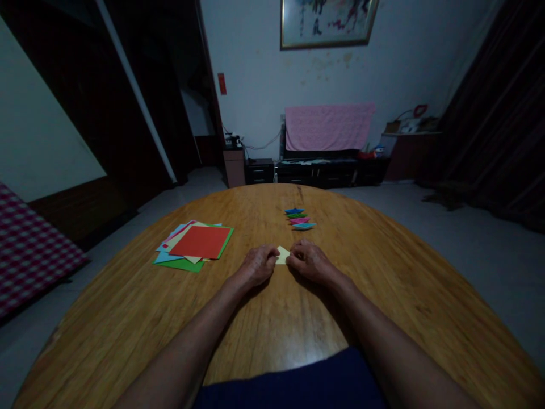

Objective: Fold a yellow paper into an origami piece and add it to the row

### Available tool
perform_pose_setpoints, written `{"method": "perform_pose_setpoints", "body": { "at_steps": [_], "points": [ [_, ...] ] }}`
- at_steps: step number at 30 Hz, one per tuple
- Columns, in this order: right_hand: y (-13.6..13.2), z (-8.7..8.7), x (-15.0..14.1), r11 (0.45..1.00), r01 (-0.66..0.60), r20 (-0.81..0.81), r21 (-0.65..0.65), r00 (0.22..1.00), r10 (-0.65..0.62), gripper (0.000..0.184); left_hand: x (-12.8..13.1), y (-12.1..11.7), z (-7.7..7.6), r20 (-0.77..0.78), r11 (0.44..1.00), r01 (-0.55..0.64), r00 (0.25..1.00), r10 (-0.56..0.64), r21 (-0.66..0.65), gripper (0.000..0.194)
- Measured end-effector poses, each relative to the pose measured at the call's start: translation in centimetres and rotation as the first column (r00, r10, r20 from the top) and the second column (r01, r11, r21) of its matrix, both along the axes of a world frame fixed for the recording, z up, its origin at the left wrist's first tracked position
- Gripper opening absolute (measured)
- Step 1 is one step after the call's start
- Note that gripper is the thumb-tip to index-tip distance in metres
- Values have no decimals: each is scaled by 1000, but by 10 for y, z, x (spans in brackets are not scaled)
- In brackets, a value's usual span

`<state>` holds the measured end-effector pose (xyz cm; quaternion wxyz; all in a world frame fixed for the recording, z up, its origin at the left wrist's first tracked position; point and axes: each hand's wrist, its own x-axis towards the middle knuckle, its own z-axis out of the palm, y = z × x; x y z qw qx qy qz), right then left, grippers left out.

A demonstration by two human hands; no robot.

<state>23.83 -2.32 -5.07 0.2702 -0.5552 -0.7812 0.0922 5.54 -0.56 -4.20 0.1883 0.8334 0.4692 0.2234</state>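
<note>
Between my two hands is a small folded piece of pale yellow paper (283, 255), low over the wooden table. My left hand (260, 263) pinches its left side with fingers curled. On the opposite side, my right hand (310, 261) grips the right edge between thumb and fingers. The fingers hide both ends of the paper. Just beyond the hands stands a short row of folded paper boats: a blue boat (294, 211), a green boat (296, 216), a pink boat (299, 221) and a light blue boat (304, 226).
Left of my hands lies a loose stack of coloured paper sheets, a red sheet (200, 242) on top and a green sheet (183, 264) sticking out below. The round wooden table (383, 295) reaches toward a low black cabinet (315, 173) by the wall.
</note>
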Motion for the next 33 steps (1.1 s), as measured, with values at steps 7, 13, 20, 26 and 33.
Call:
{"method": "perform_pose_setpoints", "body": {
  "at_steps": [7, 13, 20, 26, 33],
  "points": [
    [-2, 4, 16, 992, -117, -151, -47, 983, 109, 20, -1, 1, -3, -59, 996, 71, 996, -68, 47, 25],
    [-4, 2, 25, 985, -165, -198, -52, 969, 151, 13, -3, 4, -6, -66, 991, 120, 991, -115, 64, 28],
    [-4, 0, 29, 987, -158, -219, -37, 965, 146, 18, -2, 4, -5, -108, 989, 136, 986, -130, 49, 30],
    [-4, -1, 30, 990, -134, -201, -48, 972, 122, 18, -1, 3, -6, -116, 991, 132, 985, -127, 32, 30],
    [-5, 4, 30, 991, -119, -203, -62, 974, 104, 12, -1, 3, -7, -115, 993, 116, 987, -112, 33, 31]
  ]
}}
